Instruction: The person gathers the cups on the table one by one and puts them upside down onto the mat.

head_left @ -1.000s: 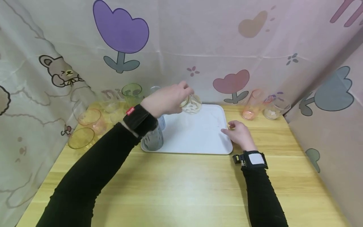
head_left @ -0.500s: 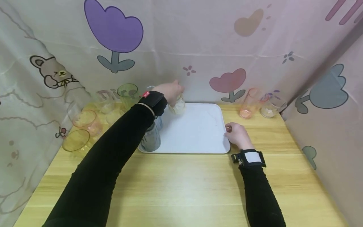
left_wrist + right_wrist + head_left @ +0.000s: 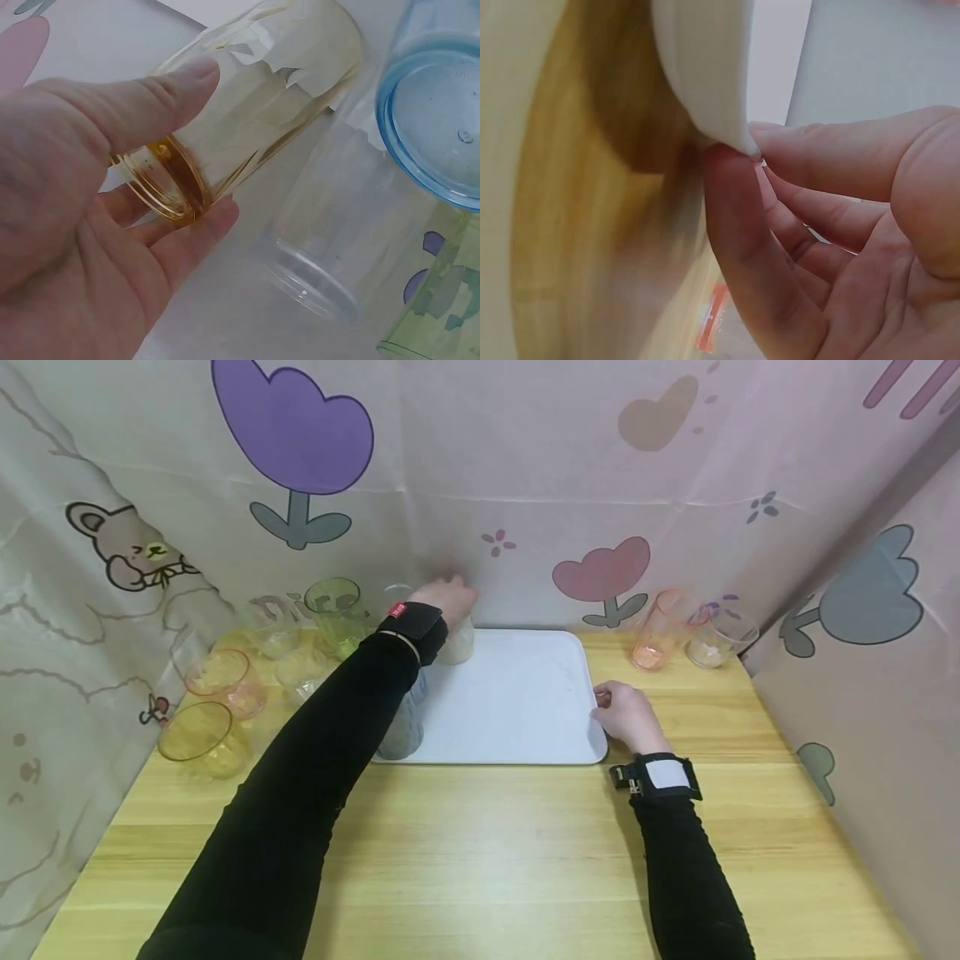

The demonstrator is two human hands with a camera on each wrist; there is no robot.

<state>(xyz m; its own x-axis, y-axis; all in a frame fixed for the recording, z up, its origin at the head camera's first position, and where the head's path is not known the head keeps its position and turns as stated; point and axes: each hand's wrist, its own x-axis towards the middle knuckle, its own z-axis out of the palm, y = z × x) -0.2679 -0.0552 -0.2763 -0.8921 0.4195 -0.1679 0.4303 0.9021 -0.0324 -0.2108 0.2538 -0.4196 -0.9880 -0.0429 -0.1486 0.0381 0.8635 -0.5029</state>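
My left hand [image 3: 452,597] is at the far left corner of the white tray [image 3: 517,693], its fingers and thumb around the thick base end of a pale amber drinking glass [image 3: 277,97]. The glass's other end points toward the tray. Beside it in the left wrist view are a blue glass [image 3: 439,120] and a clear glass [image 3: 337,232]. Along the tray's left side, partly behind the sleeve, stands a grey glass [image 3: 402,731]. My right hand [image 3: 628,717] pinches the tray's right rim between thumb and fingers, as the right wrist view shows.
Left of the tray, the wooden table [image 3: 480,860] bears a yellow glass [image 3: 198,739], a pink glass [image 3: 225,681], a green glass [image 3: 333,606] and clear ones. At the back right stand a tall pink glass [image 3: 654,639] and a clear glass [image 3: 720,647]. A printed curtain [image 3: 465,460] hangs behind.
My left hand has carried the amber glass left and down to the tray's far left corner. The right hand has moved in slightly and taken hold of the tray's rim.
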